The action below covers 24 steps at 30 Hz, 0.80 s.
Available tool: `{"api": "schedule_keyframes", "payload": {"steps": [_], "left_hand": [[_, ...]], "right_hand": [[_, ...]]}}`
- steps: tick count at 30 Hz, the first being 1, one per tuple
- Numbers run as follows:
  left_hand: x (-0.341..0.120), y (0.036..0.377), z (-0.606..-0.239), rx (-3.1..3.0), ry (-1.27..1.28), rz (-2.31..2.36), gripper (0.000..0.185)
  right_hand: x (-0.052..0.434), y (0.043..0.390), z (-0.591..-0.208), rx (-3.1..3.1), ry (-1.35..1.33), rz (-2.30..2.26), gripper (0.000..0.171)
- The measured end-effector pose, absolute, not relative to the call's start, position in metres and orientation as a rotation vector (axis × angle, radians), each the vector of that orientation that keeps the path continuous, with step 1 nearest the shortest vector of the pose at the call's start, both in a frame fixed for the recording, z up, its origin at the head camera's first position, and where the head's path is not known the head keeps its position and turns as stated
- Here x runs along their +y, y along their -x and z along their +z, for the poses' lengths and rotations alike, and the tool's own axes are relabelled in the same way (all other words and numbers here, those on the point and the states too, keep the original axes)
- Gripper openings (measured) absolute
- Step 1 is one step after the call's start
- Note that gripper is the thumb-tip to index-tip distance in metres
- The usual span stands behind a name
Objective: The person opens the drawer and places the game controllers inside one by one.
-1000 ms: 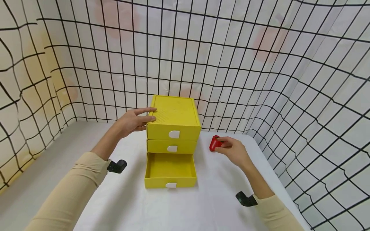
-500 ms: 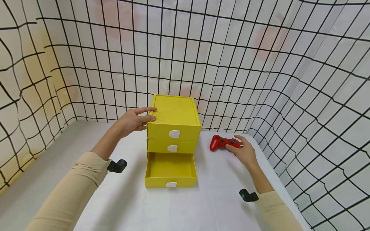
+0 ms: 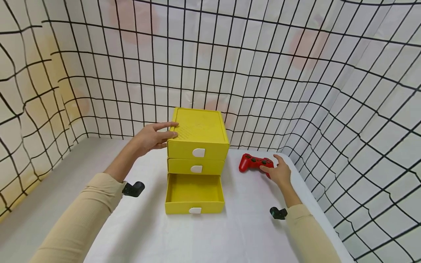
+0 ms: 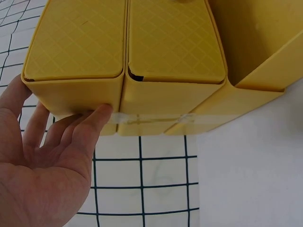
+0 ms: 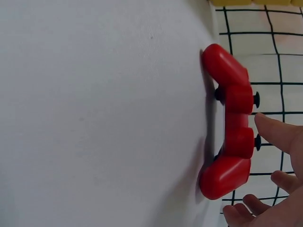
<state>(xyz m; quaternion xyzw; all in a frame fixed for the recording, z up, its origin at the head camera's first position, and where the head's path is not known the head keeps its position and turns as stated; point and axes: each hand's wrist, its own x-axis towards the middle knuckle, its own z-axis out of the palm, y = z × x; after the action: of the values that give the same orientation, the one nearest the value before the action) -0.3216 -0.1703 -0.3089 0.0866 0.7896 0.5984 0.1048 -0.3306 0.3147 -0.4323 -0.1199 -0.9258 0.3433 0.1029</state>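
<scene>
A yellow three-drawer unit [image 3: 197,135] stands mid-table with its bottom drawer [image 3: 194,191] pulled out and empty; the two upper drawers are closed. My left hand [image 3: 151,138] rests flat against the unit's top left edge, fingers straight; the left wrist view shows the left hand [image 4: 47,156] touching the unit's side [image 4: 175,52]. A red game controller [image 3: 253,162] lies flat on the table to the right of the unit. My right hand [image 3: 279,171] hovers at its right end, spread and relaxed. In the right wrist view its fingers [image 5: 277,135] sit just beside the controller [image 5: 229,123].
The white table [image 3: 230,233] is enclosed by black-grid sheeting [image 3: 345,109] at the back and on both sides, close behind the controller. Bare tabletop lies in front of the open drawer and left of the unit. Black camera mounts [image 3: 133,189] sit on both wrists.
My right hand let go of the controller, which went from end-on in its grip to lying flat. The hand then drew to its right end. The left hand stayed put.
</scene>
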Motion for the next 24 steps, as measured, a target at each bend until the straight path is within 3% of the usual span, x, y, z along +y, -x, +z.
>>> {"api": "schedule_keyframes", "payload": {"steps": [7,24], "left_hand": [[-0.172,0.321,-0.308,2.329,-0.257,1.761,0.057],[-0.172,0.321,-0.306,2.330,-0.261,1.749,0.057]], "right_hand": [[0.312,0.347,-0.436,-2.767,0.380,1.007,0.084],[0.306,0.353,-0.438,-2.732,0.442,1.037,0.069]]}}
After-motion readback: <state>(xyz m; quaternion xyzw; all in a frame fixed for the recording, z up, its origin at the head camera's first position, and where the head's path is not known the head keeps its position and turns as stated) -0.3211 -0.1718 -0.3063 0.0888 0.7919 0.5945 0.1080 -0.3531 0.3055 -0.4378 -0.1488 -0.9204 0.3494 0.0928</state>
